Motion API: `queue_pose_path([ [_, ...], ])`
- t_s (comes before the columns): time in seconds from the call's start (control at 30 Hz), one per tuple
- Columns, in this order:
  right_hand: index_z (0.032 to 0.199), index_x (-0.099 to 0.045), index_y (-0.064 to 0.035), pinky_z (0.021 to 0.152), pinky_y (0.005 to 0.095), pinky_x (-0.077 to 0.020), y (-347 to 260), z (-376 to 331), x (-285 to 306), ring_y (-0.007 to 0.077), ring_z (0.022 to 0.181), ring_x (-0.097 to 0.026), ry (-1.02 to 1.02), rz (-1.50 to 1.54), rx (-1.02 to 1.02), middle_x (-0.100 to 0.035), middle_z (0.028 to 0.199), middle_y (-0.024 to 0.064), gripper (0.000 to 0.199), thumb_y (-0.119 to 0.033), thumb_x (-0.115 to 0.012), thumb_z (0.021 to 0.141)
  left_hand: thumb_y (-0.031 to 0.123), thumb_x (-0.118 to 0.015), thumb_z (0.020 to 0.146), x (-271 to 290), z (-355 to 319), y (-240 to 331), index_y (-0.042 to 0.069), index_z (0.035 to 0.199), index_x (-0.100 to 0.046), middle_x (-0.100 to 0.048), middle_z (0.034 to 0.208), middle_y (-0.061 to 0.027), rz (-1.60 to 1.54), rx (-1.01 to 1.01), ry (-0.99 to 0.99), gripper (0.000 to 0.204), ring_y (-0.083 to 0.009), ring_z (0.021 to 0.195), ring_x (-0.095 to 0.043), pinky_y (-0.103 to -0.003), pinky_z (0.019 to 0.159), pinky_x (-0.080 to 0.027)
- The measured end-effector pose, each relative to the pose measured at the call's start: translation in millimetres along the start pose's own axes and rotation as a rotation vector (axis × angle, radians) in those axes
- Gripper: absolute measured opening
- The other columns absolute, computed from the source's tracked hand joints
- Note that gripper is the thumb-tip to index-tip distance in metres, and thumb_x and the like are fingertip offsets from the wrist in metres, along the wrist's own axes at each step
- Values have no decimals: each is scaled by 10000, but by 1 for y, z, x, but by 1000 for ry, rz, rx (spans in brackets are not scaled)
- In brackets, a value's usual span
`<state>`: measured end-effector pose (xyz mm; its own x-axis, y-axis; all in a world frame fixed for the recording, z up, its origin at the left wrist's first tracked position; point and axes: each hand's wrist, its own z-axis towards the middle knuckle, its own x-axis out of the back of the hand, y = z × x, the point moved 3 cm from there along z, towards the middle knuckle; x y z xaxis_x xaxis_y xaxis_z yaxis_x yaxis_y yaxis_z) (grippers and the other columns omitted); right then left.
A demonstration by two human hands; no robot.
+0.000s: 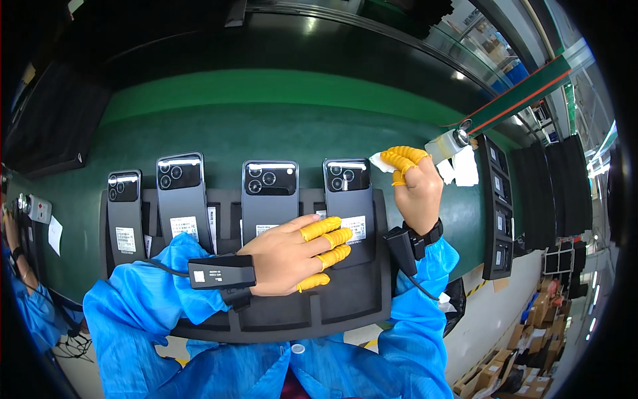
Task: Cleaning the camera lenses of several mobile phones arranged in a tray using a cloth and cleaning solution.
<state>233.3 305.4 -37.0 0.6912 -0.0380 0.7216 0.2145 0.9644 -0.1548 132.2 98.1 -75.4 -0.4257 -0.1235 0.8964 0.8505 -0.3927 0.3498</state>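
Observation:
My left hand [287, 258], with yellow finger cots, lies stretched out over the lower part of the rightmost phone [349, 201]. Its fingers are spread and reach onto that phone's white label. My right hand [417, 187] is just right of this phone's camera end, its cotted fingers pinching a white wipe [379, 161]. Three more dark grey phones, the third [270, 207], second [183, 199] and first [125, 211] from the left, lie back up in a row on a black compartment tray [352, 292]. My left wrist partly covers the third phone.
A clear bottle with a metal top [446, 145] stands right of my right hand, beside white sheets [465, 166]. Further right, a black tray [497, 206] holds dark items. A co-worker's arm [26, 272] is at the far left, near another bottle [38, 209].

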Motion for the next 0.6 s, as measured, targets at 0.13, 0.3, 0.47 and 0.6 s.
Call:
queue_pose_path([
  [0.13,847,-696,2,707,392,-519,-21,7,-12,327,818,-621,21,118,141,-643,897,137,263,100,-628,612,351,-601,878,3,-5,-2,103,1330,-520,-493,1369,-107,-4,0,10,522,-294,1321,-417,-446,1134,-294],
  [0.3,641,-667,-21,569,381,-512,-20,-1,12,300,643,-595,-219,141,152,-592,697,122,171,13,-624,479,351,-603,874,7,3,1,96,1308,-534,-494,1368,-107,-11,-30,7,508,-296,1320,-416,-449,1127,-303],
  [0.47,673,-675,-47,579,378,-525,0,-9,25,297,626,-607,-87,120,170,-617,684,114,177,-52,-637,501,298,-694,784,7,10,1,86,1261,-573,-523,1332,-118,-68,-17,21,535,-320,1276,-457,-474,1092,-337],
  [0.6,669,-684,-37,594,371,-521,-1,2,14,283,669,-602,7,98,165,-601,669,99,160,-32,-622,522,238,-753,691,21,2,8,83,1221,-620,-548,1303,-116,-27,71,-2,569,-341,1237,-486,-487,1082,-345],
])
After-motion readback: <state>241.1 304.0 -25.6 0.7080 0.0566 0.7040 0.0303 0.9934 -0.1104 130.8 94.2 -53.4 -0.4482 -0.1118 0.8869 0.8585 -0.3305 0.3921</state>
